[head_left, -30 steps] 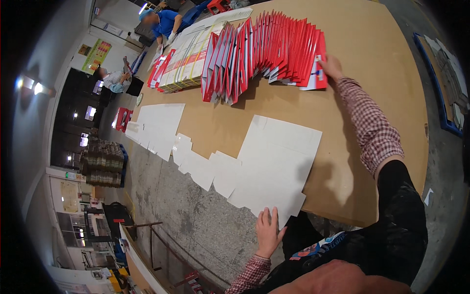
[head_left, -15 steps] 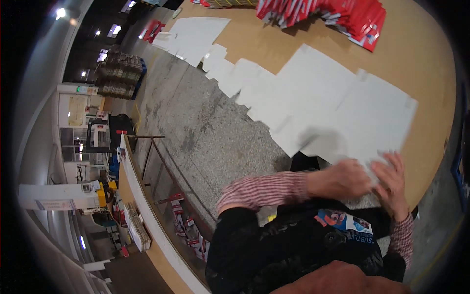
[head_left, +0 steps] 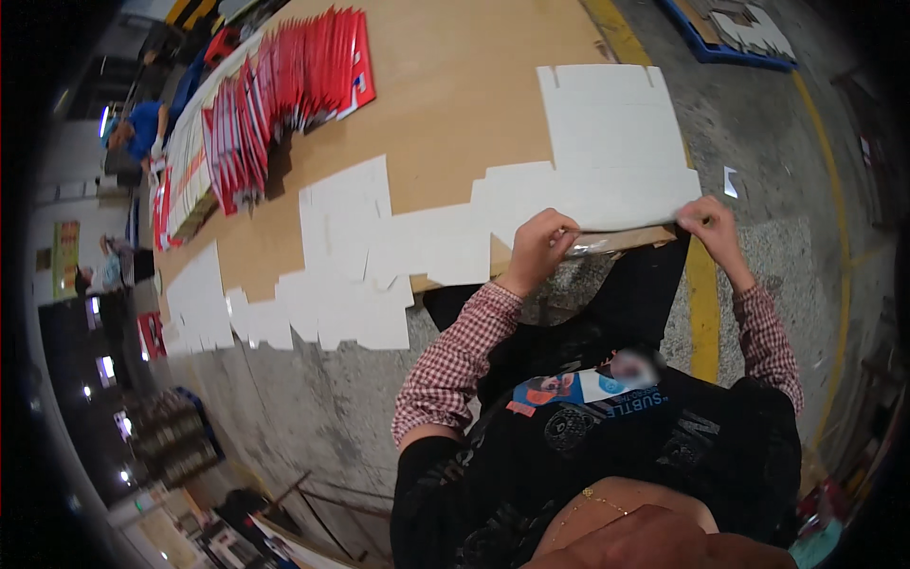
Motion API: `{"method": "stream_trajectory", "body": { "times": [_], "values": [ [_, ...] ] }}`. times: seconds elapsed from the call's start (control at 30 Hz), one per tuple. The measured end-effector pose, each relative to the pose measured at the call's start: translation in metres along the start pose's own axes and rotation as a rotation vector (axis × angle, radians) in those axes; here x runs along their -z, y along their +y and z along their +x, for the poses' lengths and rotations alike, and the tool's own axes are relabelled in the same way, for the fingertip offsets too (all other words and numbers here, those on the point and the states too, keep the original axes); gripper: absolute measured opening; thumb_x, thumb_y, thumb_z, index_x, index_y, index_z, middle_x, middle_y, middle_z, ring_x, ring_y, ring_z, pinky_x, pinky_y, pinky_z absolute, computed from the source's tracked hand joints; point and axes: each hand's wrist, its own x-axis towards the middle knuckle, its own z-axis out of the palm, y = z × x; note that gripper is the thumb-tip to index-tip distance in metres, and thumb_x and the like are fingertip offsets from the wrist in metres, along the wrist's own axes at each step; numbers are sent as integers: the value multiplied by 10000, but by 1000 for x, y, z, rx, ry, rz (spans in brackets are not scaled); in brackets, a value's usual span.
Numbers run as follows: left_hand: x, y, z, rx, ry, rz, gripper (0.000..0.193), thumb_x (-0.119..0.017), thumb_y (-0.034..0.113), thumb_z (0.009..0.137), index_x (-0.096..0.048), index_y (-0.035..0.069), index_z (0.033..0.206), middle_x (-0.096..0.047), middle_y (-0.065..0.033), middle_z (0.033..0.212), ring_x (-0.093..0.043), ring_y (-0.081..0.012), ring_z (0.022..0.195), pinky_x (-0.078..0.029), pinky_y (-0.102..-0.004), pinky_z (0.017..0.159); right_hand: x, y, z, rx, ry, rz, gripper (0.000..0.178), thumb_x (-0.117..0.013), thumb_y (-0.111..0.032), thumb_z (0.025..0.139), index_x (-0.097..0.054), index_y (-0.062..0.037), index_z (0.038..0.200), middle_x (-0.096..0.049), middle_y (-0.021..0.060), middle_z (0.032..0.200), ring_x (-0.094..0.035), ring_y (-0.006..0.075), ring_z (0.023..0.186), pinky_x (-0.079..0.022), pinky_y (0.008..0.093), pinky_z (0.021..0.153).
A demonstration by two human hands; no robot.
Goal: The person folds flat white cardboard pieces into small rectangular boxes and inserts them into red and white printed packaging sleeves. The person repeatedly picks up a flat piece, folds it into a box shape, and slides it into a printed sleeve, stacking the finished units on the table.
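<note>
A flat white cardboard sheet [head_left: 611, 133] with slotted flaps lies at the near right corner of the tan table. My left hand [head_left: 542, 248] pinches its near edge, fingers closed. At the sheet's near right corner, my right hand [head_left: 711, 228] has thumb and fingers pressed together on the edge. Between the two hands that edge bows up slightly over the brown table edge [head_left: 616, 242]. More white cardboard sheets [head_left: 427, 247] overlap in a row running left along the table's near side.
Red folded cartons [head_left: 303, 76] stand packed in a row on the far left of the table [head_left: 445, 85]. A person in blue [head_left: 144, 128] is beyond them. At the far right, a blue pallet [head_left: 735, 55] holds cardboard. Yellow lines [head_left: 703, 313] mark the concrete floor.
The view has swung round, so the red cartons now appear at left. My hands, close together before, have spread apart and now grip the white sheet's near edge.
</note>
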Motion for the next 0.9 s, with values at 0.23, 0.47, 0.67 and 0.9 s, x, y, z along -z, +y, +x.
{"method": "stream_trajectory", "body": {
  "times": [0.23, 0.47, 0.67, 0.9],
  "values": [
    [-37, 10, 8, -41, 82, 477, 457, -655, 154, 879, -579, 73, 1323, -600, -102, 1193, -565, -308, 1079, -441, -489, 886, -44, -57, 43, 212, 466, -497, 715, -811, -211, 747, -529, -117, 1398, -451, 194, 1454, -430, 387, 1325, -308, 529, 1113],
    [17, -5, -54, -93, -197, 487, 828, -812, 271, 778, -427, 58, 1480, -483, -144, 1504, -453, -316, 1383, -211, -620, 1150, -95, -47, 44, 591, 20, -328, 577, -613, -572, 899, -596, -243, 1373, -377, 129, 1575, -273, 380, 1483, -138, 635, 1176],
    [29, -24, -24, 415, 193, -47, 250, -762, 25, 813, -635, -13, 1025, -624, -127, 885, -540, -234, 818, -435, -331, 719, -82, -43, 41, 613, 54, -251, 550, -623, -569, 890, -675, -176, 1272, -444, 147, 1525, -310, 376, 1458, -147, 611, 1183],
    [2, -23, -34, -82, -100, 713, 601, -615, 273, 952, -438, 3, 1458, -370, -213, 1555, -253, -488, 1451, -161, -637, 1163, -90, -44, 43, 613, 122, -251, 558, -632, -587, 873, -699, -161, 1227, -462, 152, 1511, -308, 374, 1453, -150, 629, 1174]
  ]
}}
